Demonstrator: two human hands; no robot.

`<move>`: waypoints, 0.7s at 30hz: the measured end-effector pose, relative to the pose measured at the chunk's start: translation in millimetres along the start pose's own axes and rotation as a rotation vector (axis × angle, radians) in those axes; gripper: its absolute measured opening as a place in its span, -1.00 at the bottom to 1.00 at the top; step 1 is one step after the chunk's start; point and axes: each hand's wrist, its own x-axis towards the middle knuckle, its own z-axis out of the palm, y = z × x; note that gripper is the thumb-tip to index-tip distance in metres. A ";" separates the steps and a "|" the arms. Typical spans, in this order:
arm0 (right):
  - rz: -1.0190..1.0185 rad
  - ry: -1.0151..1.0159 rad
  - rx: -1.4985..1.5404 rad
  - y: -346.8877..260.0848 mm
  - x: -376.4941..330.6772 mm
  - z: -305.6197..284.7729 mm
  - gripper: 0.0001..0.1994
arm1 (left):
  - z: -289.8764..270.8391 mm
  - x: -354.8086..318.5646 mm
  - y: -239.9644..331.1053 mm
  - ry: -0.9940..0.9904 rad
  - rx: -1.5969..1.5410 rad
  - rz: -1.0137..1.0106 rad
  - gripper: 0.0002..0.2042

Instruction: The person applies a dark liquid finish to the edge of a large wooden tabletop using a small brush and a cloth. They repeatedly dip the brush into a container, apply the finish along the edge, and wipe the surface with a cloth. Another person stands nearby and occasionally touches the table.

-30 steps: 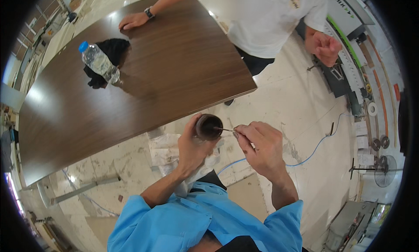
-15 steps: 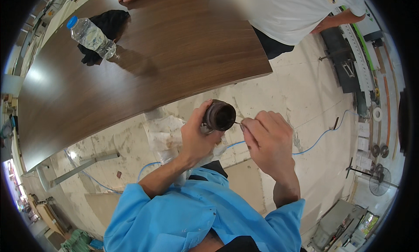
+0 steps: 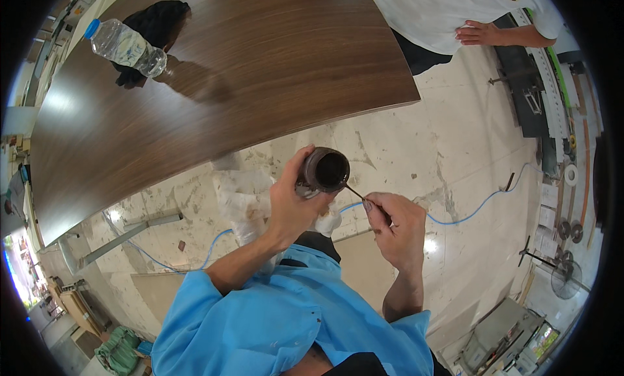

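Observation:
My left hand (image 3: 292, 207) is wrapped round a small dark-stained jar (image 3: 314, 170), tilted so its round open mouth faces me. Dark brown colour coats the inside; how full it is I cannot tell. A thin dark stick (image 3: 355, 192) is pinched in my right hand (image 3: 398, 228), its far end at the jar's lower right rim. Whether that end carries a brush tip does not show. Below and behind my left hand hangs a white, brown-stained cloth or sheet (image 3: 240, 200); how it is held is hidden.
A brown wood-grain table (image 3: 260, 70) stands ahead, bearing a clear blue-capped bottle (image 3: 130, 49) and black cloth (image 3: 156, 21). A person in a white shirt (image 3: 442, 12) stands at its right end. A blue hose (image 3: 465, 218) crosses the floor; a fan (image 3: 565, 278) is far right.
My right hand has moved slightly down and left, and more of the stick shows between it and the jar. The person's hand at right now rests on the white shirt.

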 end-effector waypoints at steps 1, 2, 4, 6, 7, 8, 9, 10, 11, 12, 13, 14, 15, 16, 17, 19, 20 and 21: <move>0.053 0.005 0.062 5.6 -1.8 2.1 -0.92 | 1.3 0.0 -0.3 0.023 0.009 -0.030 -0.25; 0.085 0.041 0.129 10.7 -2.1 5.5 -0.92 | 0.8 -0.3 -0.3 0.044 0.019 -0.055 -0.25; 0.158 0.130 0.310 21.8 0.9 15.2 -0.91 | -0.9 0.3 -2.8 0.092 0.021 -0.053 -0.24; 0.216 0.237 0.296 35.8 12.6 29.9 -0.91 | -6.5 0.5 -7.6 0.147 0.007 -0.006 -0.24; 0.251 0.296 0.324 42.9 20.0 38.4 -0.91 | -10.5 0.6 -10.8 0.192 0.013 0.001 -0.24; 0.250 0.323 0.339 49.4 27.4 46.8 -0.92 | -14.5 -0.1 -13.5 0.197 -0.004 -0.007 -0.24; 0.259 0.349 0.375 55.9 34.9 55.6 -0.93 | -17.9 -1.2 -16.5 0.206 -0.017 -0.016 -0.24; 0.258 0.370 0.412 61.9 41.7 62.9 -0.93 | -20.9 -2.3 -19.3 0.220 -0.029 -0.019 -0.24; 0.264 0.358 0.458 67.1 46.0 68.0 -0.92 | -23.0 -3.5 -21.8 0.233 -0.066 -0.034 -0.25; 0.271 0.351 0.426 72.1 50.3 72.6 -0.91 | -25.1 -4.6 -23.9 0.231 -0.029 -0.028 -0.25; 0.253 0.342 0.401 76.2 54.5 77.1 -0.91 | -26.9 -5.6 -25.2 0.228 0.009 -0.023 -0.25; 0.239 0.332 0.373 79.4 57.6 81.0 -0.90 | -27.9 -6.3 -26.5 0.228 0.046 -0.014 -0.24; 0.212 0.340 0.361 81.9 59.5 84.1 -0.92 | -27.9 -7.3 -27.3 0.224 0.058 -0.033 -0.24; 0.188 0.347 0.344 84.0 60.9 86.5 -0.92 | -27.7 -8.3 -28.0 0.223 0.066 -0.047 -0.24; 0.162 0.354 0.326 85.8 62.0 88.4 -0.93 | -27.3 -8.5 -28.8 0.224 0.066 -0.053 -0.24; 0.154 0.377 0.312 89.4 63.6 89.7 -0.93 | -25.9 -8.4 -30.6 0.224 0.054 -0.063 -0.25; 0.148 0.388 0.305 91.4 64.1 89.2 -0.93 | -25.2 -8.1 -31.2 0.227 0.042 -0.062 -0.25; 0.177 0.396 0.326 93.2 64.5 88.4 -0.93 | -24.8 -7.9 -32.0 0.224 0.037 -0.069 -0.25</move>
